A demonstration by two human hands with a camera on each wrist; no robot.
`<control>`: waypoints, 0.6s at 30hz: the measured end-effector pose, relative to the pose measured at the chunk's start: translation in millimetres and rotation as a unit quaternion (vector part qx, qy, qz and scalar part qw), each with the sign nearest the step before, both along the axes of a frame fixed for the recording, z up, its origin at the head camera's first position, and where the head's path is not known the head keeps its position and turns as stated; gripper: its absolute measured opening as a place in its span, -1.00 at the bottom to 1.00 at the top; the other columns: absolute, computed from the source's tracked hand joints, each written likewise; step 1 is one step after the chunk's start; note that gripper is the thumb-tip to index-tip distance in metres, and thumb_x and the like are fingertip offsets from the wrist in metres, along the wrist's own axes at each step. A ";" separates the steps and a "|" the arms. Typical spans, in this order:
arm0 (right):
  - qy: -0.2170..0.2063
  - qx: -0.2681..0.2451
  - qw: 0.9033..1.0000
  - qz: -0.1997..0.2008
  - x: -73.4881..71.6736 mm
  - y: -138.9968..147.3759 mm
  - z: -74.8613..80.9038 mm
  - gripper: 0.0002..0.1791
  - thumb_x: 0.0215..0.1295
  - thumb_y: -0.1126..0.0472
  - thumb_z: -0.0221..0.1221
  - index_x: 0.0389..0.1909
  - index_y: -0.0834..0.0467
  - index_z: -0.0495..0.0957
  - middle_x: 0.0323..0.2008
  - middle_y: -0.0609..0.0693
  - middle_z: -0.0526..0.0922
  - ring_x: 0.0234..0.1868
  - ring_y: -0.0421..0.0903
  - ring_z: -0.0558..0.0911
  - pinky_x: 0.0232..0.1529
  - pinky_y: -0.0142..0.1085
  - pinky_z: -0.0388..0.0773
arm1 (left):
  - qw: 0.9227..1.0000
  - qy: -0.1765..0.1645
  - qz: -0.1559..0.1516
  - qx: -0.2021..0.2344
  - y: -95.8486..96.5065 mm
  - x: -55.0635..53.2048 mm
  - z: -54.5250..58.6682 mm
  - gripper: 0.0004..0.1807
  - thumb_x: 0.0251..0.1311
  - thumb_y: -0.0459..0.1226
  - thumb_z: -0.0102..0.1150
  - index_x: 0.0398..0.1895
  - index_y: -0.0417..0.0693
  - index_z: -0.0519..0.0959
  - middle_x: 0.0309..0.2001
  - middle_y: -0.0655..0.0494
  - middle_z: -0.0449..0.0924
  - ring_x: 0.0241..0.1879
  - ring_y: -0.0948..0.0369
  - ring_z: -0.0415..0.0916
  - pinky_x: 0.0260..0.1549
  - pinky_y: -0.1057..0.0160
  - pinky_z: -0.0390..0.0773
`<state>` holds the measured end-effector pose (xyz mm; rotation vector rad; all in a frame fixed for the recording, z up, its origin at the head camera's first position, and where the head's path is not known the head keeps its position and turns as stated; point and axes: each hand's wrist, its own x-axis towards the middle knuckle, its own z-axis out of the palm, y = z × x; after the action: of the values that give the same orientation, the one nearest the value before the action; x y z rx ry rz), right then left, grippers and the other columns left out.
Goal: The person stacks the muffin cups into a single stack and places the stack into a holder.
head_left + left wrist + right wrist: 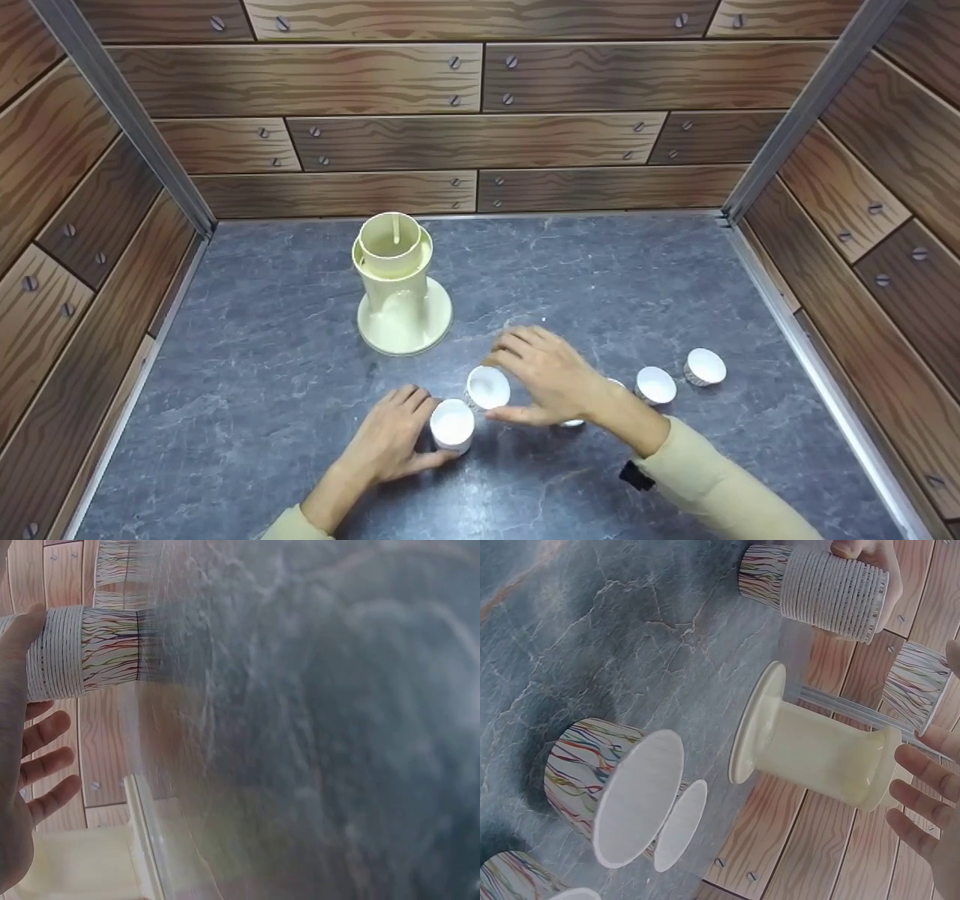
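Note:
A stack of paper cups [452,424] with coloured streaks stands on the table, gripped by my left hand [391,441]. In the left wrist view the thumb lies over the rims of the nested stack [60,652], and several fingers spread below it. My right hand [553,376] pinches a single paper cup [488,388] by its rim between thumb and fingers, just right of the stack. The right wrist view shows this cup [915,686] raised off the table, apart from the stack [832,594].
A cream plastic cylinder on a round base [403,307] stands behind the hands. Loose cups stand at right: one at the far end [705,367], another beside it [656,385], others partly hidden under the right forearm. Wood-patterned walls [480,142] enclose the grey table [262,315].

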<state>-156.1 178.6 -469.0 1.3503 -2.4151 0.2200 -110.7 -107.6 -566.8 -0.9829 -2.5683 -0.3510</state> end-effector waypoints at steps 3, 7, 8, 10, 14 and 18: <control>0.002 -0.001 1.000 0.002 0.0 -1.9 -0.7 -0.30 0.08 -0.43 0.41 0.07 -0.02 0.63 -0.01 -0.08 0.68 0.14 -0.04 0.64 0.22 -0.13 0.61 | 1.000 0.004 0.000 -0.001 0.0 -0.1 -0.3 -0.28 -0.01 0.40 0.42 0.00 0.09 0.64 -0.17 0.21 0.64 -0.11 0.21 0.55 -0.10 0.17 0.63; 0.003 0.000 1.000 0.004 0.5 -4.8 -2.0 -0.29 0.09 -0.44 0.39 0.07 -0.02 0.64 0.01 -0.08 0.68 0.16 -0.04 0.63 0.22 -0.13 0.62 | 1.000 0.013 -0.001 0.000 0.1 -0.2 -1.3 -0.28 -0.01 0.40 0.42 -0.01 0.09 0.64 -0.17 0.21 0.64 -0.12 0.22 0.56 -0.10 0.18 0.63; 0.002 0.000 1.000 0.005 0.7 -5.5 -2.3 -0.29 0.11 -0.45 0.37 0.08 -0.02 0.64 0.01 -0.08 0.69 0.16 -0.05 0.63 0.22 -0.13 0.63 | 1.000 0.015 -0.001 0.001 0.2 -0.3 -1.6 -0.28 0.00 0.41 0.41 -0.01 0.09 0.64 -0.17 0.21 0.64 -0.12 0.22 0.56 -0.10 0.18 0.63; 0.005 0.000 1.000 0.008 0.9 -6.7 -2.8 -0.29 0.14 -0.47 0.34 0.08 -0.01 0.64 0.01 -0.08 0.69 0.16 -0.05 0.63 0.22 -0.14 0.63 | 1.000 0.021 -0.002 0.000 0.2 -0.5 -2.3 -0.28 0.02 0.42 0.38 -0.02 0.09 0.64 -0.18 0.22 0.64 -0.13 0.22 0.55 -0.11 0.19 0.63; 0.005 -0.003 1.000 0.017 1.8 -9.6 -4.1 -0.28 0.16 -0.48 0.31 0.08 0.00 0.63 0.02 -0.07 0.69 0.15 -0.06 0.64 0.22 -0.14 0.63 | 1.000 0.025 -0.002 -0.001 0.1 -0.7 -3.4 -0.27 0.02 0.43 0.36 -0.02 0.09 0.63 -0.18 0.21 0.63 -0.12 0.22 0.55 -0.10 0.19 0.63; 0.003 -0.005 1.000 0.023 4.3 -13.1 -6.3 -0.28 0.16 -0.48 0.32 0.08 0.00 0.63 0.02 -0.07 0.69 0.13 -0.07 0.64 0.23 -0.14 0.64 | 1.000 0.021 -0.001 -0.001 0.0 -0.5 -3.4 -0.27 0.00 0.42 0.39 -0.01 0.08 0.62 -0.16 0.20 0.63 -0.11 0.21 0.56 -0.09 0.18 0.64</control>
<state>-151.8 165.6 -475.4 1.4004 -2.3773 0.2392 -111.2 -107.7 -570.2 -0.9839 -2.5293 -0.3252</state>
